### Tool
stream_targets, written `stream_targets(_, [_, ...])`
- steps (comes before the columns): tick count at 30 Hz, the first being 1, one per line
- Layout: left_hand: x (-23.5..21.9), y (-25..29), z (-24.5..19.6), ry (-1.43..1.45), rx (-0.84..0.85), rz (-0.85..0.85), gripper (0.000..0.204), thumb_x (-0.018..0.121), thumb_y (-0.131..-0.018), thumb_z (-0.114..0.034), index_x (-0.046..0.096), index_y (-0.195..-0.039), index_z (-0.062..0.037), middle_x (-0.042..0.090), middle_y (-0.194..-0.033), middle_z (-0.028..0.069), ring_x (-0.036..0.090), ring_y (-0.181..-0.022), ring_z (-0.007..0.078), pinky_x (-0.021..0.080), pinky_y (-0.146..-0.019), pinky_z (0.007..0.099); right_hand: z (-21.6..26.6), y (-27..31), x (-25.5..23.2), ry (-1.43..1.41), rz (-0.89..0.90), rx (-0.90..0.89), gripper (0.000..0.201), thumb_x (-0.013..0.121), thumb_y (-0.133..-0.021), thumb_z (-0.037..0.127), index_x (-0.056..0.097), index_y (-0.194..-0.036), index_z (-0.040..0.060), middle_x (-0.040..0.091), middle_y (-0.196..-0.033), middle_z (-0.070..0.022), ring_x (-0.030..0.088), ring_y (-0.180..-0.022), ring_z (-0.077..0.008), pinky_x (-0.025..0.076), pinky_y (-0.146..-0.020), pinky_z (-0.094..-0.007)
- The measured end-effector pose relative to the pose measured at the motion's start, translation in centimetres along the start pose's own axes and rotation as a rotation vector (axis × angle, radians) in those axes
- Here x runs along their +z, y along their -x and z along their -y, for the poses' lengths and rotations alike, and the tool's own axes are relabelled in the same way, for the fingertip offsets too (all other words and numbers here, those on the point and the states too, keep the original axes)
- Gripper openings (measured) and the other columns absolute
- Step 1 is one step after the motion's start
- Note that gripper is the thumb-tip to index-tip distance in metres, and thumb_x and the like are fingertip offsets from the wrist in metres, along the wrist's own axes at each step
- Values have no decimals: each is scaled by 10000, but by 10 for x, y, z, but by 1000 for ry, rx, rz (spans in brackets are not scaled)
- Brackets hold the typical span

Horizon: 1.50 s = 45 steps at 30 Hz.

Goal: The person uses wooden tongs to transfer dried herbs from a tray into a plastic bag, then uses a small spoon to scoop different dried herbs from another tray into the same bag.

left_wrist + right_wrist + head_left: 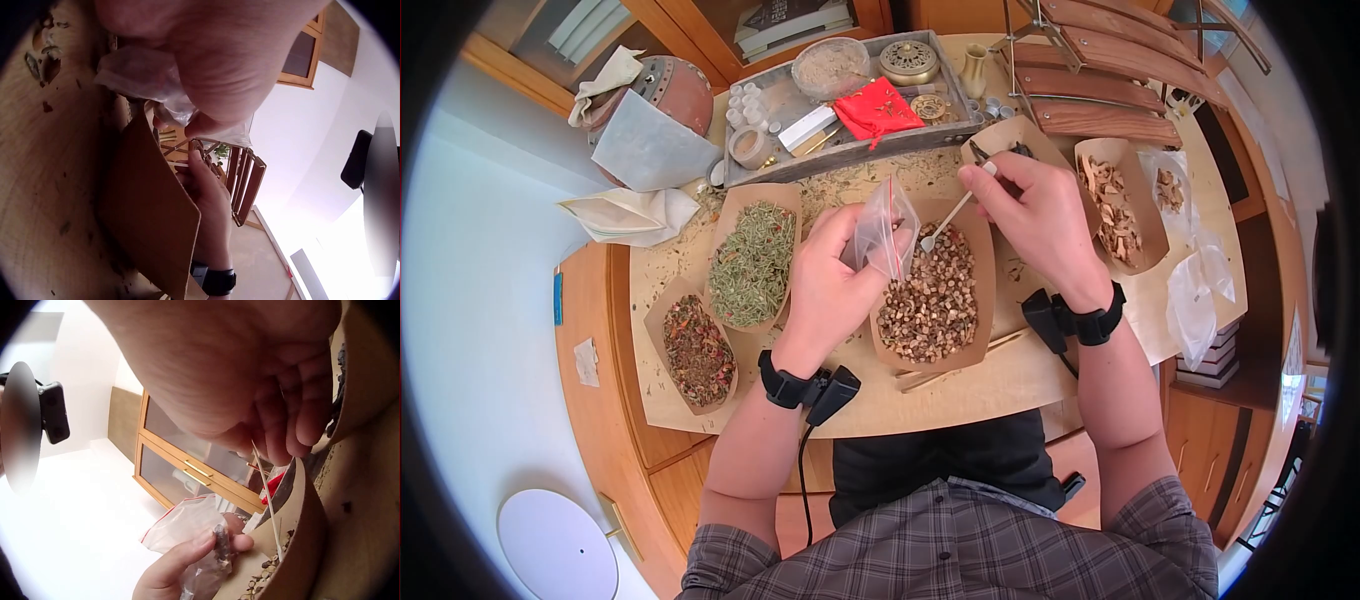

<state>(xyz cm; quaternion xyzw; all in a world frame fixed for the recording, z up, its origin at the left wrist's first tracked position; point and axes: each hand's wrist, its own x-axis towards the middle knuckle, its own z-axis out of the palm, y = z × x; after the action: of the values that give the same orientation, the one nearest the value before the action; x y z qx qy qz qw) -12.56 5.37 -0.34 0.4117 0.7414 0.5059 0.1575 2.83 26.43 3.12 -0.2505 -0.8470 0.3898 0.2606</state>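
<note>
My left hand (828, 282) pinches a clear zip bag (887, 235) with a red seal line, over the upper left of a paper tray (983, 300) of chopped brown and cream pieces (930, 300). In the right wrist view the bag (187, 522) hangs from the left thumb and fingers. My right hand (1040, 215) pinches a thin pale spoon (956, 215), its small bowl at the top of the pieces, close beside the bag. The spoon (270, 506) slants down into the tray in the right wrist view. Whether its bowl holds anything, I cannot tell.
Trays of green herb (752, 265) and mixed dried flowers (697, 352) stand at left. At right are a tray of wood-like slices (1112, 205) and plastic bags (1197, 290). A grey wooden tray (820, 165) with a red pouch (878, 112) and a folding chair (1100, 90) stand behind.
</note>
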Motion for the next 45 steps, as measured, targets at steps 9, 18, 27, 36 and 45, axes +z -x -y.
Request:
stream_targets(9, [0, 0, 1, 24, -3, 6, 297, 842, -1038, -175, 733, -1267, -22, 766, -1112, 2, 672, -1002, 62, 554, -893, 272, 3, 0, -2, 14, 18, 3, 440, 785, -1057, 331, 677, -843, -37, 572, -640, -173, 501, -551, -277, 452, -565, -422])
stream_targets(18, [1, 0, -4, 15, -3, 2, 280, 846, -1031, -177, 746, -1243, -22, 762, -1094, 5, 673, -986, 68, 548, -881, 273, 10, 2, -4, 59, 53, -14, 415, 795, -1040, 305, 671, -840, -38, 651, -681, -185, 595, -575, -319, 493, -582, -425])
stream_targets(27, [1, 0, -6, -4, -17, 11, 277, 850, -1024, -180, 758, -1236, -28, 755, -1106, 10, 675, -991, 75, 545, -884, 276, 11, 2, -3, 69, 64, -43, 416, 792, -1040, 299, 659, -837, -39, 661, -693, -184, 609, -591, -337, 498, -591, -433])
stream_targets(36, [1, -1, -6, 21, 5, 35, 273, 850, -1022, -171, 758, -1235, -27, 739, -1104, 13, 671, -991, 79, 544, -876, 276, 14, 3, -3, 78, 79, -51, 425, 796, -1037, 304, 659, -823, -36, 633, -674, -192, 602, -588, -365, 491, -588, -443])
stream_targets(45, [2, -1, -4, 64, -9, 41, 287, 851, -1022, -180, 753, -1242, -22, 730, -1103, 2, 663, -978, 69, 541, -858, 267, 15, 3, -3, 74, 79, -58, 410, 795, -1034, 294, 667, -826, -35, 636, -673, -195, 614, -592, -377, 496, -589, -449])
